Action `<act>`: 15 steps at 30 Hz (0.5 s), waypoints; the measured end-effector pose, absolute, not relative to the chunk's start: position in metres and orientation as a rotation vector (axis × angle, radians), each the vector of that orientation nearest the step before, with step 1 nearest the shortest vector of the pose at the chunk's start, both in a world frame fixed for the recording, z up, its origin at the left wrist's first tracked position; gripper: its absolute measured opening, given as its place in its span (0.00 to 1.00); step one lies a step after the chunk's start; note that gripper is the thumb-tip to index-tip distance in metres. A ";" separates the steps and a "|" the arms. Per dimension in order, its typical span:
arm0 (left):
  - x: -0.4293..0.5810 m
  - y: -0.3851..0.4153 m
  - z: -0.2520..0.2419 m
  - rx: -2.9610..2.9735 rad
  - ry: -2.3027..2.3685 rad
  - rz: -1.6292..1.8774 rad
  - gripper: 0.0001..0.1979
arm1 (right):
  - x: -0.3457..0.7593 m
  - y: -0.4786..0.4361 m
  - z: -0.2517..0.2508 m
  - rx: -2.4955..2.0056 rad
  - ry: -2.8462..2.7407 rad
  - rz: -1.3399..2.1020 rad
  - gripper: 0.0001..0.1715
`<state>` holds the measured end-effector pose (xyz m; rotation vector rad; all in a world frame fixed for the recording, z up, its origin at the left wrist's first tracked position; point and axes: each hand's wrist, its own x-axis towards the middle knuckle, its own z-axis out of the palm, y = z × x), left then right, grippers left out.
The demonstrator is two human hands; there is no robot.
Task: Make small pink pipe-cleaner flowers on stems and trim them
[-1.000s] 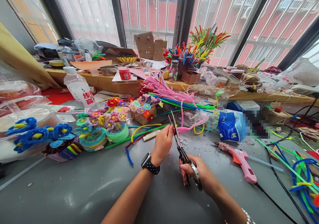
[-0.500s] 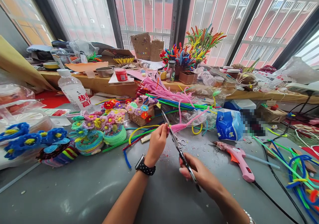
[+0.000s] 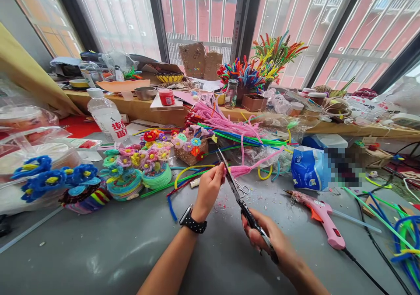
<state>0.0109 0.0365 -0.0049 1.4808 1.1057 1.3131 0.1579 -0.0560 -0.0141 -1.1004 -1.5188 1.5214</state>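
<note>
My left hand (image 3: 210, 188), with a black watch on its wrist, pinches one end of a pink pipe cleaner (image 3: 254, 164) that runs up to the right above the grey table (image 3: 98, 251). My right hand (image 3: 267, 236) grips the handles of a pair of scissors (image 3: 238, 194). Their blades point up and left, closed together, with the tips right beside my left fingertips and the pipe cleaner's held end.
A pink glue gun (image 3: 323, 216) with a black cord lies to the right, and a blue tissue pack (image 3: 308, 168) sits behind it. Pipe-cleaner flowers (image 3: 138, 166), a wicker basket (image 3: 192, 148), a water bottle (image 3: 106, 118) and loose pipe cleaners (image 3: 236, 126) crowd the far side. Small silver scissors (image 3: 243, 190) lie flat.
The scissor blades, open a second ago, have closed at the pink pipe cleaner. The pipe cleaner's free end has swung upward, and both hands shifted slightly.
</note>
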 end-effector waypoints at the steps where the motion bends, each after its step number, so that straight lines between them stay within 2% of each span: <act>1: 0.011 0.036 -0.006 1.474 1.124 1.319 0.21 | 0.157 -0.056 -0.015 -1.105 -1.516 1.520 0.29; 9: 0.019 0.031 -0.010 1.513 1.364 1.477 0.20 | 0.147 -0.059 -0.020 -1.016 -1.465 1.545 0.29; 15: 0.017 0.026 -0.009 1.613 1.317 1.461 0.19 | 0.157 -0.058 -0.018 -0.983 -1.544 1.548 0.34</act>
